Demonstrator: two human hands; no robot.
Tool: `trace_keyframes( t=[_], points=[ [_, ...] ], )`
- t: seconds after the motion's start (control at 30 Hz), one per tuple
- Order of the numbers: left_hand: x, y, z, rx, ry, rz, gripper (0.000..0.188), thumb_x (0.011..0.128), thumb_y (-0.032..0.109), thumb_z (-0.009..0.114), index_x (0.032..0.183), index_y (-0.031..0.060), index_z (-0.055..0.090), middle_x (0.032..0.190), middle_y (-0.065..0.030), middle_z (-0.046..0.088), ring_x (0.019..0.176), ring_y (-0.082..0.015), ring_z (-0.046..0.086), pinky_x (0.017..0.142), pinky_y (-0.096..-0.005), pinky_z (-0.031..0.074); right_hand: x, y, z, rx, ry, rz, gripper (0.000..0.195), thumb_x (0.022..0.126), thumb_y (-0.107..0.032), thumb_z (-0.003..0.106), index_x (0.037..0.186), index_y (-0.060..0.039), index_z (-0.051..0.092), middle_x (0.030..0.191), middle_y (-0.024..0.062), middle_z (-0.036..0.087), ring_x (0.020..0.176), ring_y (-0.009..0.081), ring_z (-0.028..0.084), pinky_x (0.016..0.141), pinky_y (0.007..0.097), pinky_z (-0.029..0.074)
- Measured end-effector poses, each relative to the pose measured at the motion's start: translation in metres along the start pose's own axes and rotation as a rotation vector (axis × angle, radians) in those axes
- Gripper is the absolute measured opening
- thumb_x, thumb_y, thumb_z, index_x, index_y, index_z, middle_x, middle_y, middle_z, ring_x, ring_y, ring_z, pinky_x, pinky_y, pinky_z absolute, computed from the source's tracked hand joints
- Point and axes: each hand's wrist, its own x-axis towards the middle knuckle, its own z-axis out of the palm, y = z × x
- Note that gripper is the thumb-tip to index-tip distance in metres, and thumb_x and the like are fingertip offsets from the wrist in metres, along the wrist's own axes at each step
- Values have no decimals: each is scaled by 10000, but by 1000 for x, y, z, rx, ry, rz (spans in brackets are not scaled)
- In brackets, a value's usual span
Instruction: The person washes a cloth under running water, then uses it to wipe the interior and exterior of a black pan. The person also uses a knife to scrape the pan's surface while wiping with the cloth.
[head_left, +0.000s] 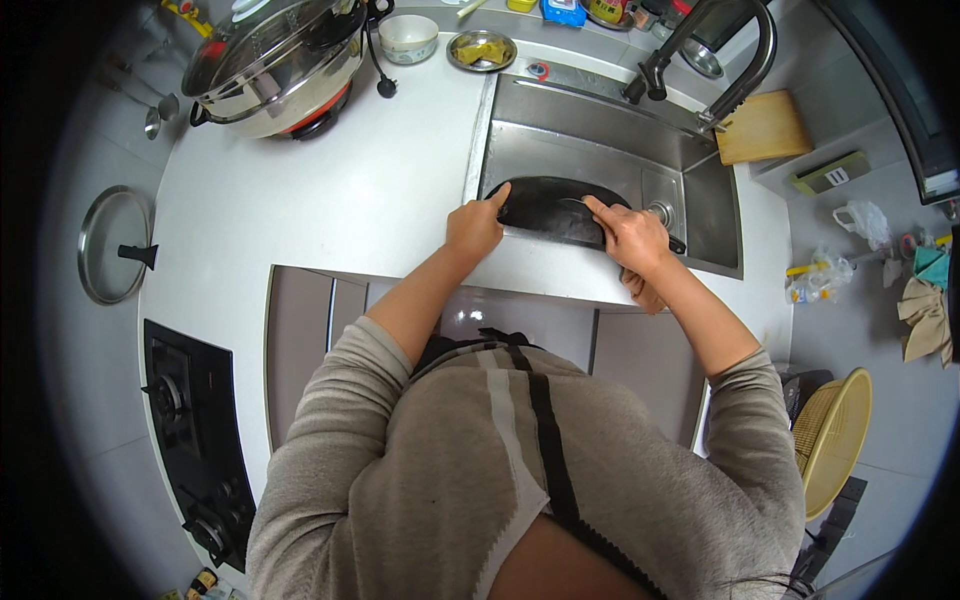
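A dark wok-like pan (555, 206) is tilted inside the stainless steel sink (577, 139), near its front edge. My left hand (478, 225) grips the pan's left end, thumb over the rim. Against the pan's dark surface, my right hand (630, 231) holds a small, thin, shiny item at the fingertips; its kind is not clear, and most of it is hidden by the fingers. Below the right hand, a brown cloth (643, 292) hangs over the counter's front edge. A black end, perhaps the pan's handle, shows just right of that hand.
A black faucet (652, 75) arches over the sink's back right. A wooden board (765, 129) lies right of it. Behind the sink's left corner are a metal dish (481, 51) with yellow food and a white bowl (409, 39). A large electric pot (277, 75) stands back left; a gas hob (196, 442) is at left.
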Motion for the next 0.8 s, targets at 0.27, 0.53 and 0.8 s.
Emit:
trace_keyframes(
  t=[0.27,0.53,0.8],
  points=[
    [1,-3,3,46,1,22,655,740,24,596,1351,245,512,737,-152,657,698,-330,650,643,-433,518,-5,-3,0,-5,14,40,404,818,-136,596,1200,-268,610,766,65,646,607,301,636,545,443,531],
    [0,0,0,51,-5,24,651,741,33,605,1350,240,511,761,-153,666,718,-323,656,656,-430,523,-10,-2,9,-20,65,-6,427,810,-122,596,1209,-275,603,735,50,636,568,282,632,500,478,508],
    [-1,1,-1,58,-12,21,653,741,45,616,1355,237,504,764,-155,664,725,-323,658,657,-427,525,-6,-3,7,-8,56,-16,469,780,-89,586,1215,-265,594,721,55,624,554,270,631,503,487,523]
  ],
)
